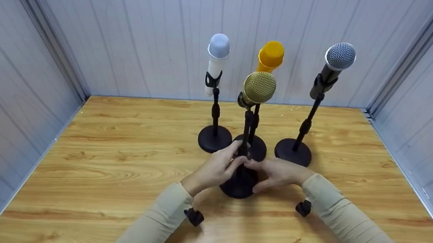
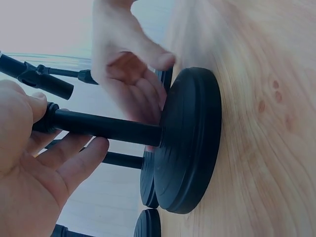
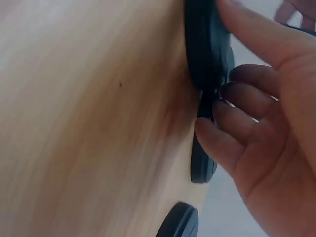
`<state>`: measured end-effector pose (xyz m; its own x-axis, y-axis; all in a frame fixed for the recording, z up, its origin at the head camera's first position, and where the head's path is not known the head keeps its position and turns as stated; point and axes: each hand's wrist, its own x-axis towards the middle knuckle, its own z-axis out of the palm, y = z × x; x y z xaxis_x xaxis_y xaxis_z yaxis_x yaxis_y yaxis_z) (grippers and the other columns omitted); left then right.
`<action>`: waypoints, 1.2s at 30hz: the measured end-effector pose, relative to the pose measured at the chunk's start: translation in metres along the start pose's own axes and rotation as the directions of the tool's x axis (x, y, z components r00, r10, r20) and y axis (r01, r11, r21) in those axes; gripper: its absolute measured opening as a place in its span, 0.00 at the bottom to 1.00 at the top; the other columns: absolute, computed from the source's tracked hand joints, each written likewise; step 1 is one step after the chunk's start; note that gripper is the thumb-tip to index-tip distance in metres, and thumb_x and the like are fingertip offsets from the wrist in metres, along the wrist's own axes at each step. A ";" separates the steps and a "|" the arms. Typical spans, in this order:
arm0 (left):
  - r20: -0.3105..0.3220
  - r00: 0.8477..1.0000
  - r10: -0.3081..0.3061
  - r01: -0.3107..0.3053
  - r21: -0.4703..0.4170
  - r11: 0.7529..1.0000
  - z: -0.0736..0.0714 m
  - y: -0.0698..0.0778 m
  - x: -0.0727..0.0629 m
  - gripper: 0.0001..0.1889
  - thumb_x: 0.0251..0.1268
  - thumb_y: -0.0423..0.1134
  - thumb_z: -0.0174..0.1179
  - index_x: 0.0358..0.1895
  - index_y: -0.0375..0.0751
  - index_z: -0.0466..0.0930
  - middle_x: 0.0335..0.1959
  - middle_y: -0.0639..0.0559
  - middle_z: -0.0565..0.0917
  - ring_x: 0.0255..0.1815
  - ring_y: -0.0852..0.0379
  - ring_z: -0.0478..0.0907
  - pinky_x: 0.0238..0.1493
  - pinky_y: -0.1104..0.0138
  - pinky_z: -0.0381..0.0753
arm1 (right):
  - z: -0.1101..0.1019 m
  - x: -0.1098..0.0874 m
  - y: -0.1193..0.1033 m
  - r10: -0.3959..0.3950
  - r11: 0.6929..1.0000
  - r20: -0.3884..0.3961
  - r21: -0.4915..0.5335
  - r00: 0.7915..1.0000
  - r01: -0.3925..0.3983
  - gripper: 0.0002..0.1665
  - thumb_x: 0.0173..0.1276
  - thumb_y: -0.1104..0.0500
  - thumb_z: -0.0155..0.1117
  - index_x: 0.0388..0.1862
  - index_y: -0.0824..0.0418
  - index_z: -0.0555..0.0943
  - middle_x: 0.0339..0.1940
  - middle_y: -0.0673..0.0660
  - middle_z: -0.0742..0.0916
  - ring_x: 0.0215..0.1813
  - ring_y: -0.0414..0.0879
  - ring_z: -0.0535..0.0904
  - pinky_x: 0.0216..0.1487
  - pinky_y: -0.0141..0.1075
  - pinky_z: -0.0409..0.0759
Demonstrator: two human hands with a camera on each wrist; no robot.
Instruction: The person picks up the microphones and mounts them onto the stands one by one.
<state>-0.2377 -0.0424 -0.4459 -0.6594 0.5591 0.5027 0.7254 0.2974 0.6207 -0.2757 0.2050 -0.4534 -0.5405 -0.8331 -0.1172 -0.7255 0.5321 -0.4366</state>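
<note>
A gold microphone (image 1: 259, 87) sits on a black stand with a round base (image 2: 190, 143), nearest the person. My left hand (image 1: 217, 168) grips this microphone stand (image 2: 106, 123) at the collar of its pole, thumb on one side and fingers on the other. Low beside the round base is my right hand (image 1: 281, 173), its fingers loosely bent and spread. In the right wrist view the thumb of the right hand (image 3: 276, 148) lies at the base's edge, with nothing in the palm. The base stands on the wooden table (image 1: 116, 159).
Behind the gold microphone stands an orange microphone (image 1: 271, 54), its base partly hidden. A white microphone (image 1: 218, 51) is to the left, and a black microphone with a silver head (image 1: 340, 56) to the right. Pale panel walls (image 1: 149, 30) enclose the table's back and sides.
</note>
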 end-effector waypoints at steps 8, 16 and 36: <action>0.004 1.000 0.006 -0.006 0.027 1.000 0.001 -0.002 -0.001 0.20 0.83 0.41 0.49 0.70 0.38 0.65 0.53 0.44 0.83 0.51 0.57 0.82 0.48 0.66 0.82 | 0.005 0.004 -0.007 0.051 0.999 -0.008 0.013 0.999 -0.051 0.44 0.61 0.45 0.77 0.72 0.62 0.74 0.69 0.56 0.79 0.70 0.52 0.73 0.68 0.47 0.73; 0.002 1.000 -0.011 0.011 -0.008 1.000 0.000 -0.001 -0.002 0.21 0.82 0.39 0.50 0.70 0.36 0.65 0.55 0.42 0.83 0.54 0.55 0.82 0.54 0.66 0.82 | 0.008 0.006 -0.007 0.033 0.999 -0.024 0.015 0.999 -0.032 0.44 0.60 0.46 0.78 0.72 0.62 0.74 0.69 0.57 0.79 0.69 0.53 0.74 0.67 0.48 0.73; 0.054 0.996 -0.073 0.086 -0.287 0.954 -0.022 0.013 0.014 0.30 0.77 0.36 0.57 0.77 0.33 0.58 0.69 0.42 0.73 0.68 0.49 0.73 0.65 0.52 0.74 | 0.007 0.005 -0.013 0.116 0.993 0.003 0.030 0.993 -0.116 0.50 0.60 0.43 0.78 0.75 0.62 0.70 0.72 0.58 0.75 0.73 0.56 0.69 0.71 0.49 0.69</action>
<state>-0.2413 -0.0479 -0.4176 -0.6992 0.5769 0.4223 0.5786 0.1094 0.8083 -0.2657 0.1930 -0.4540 -0.6196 -0.7664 -0.1697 -0.6450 0.6203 -0.4464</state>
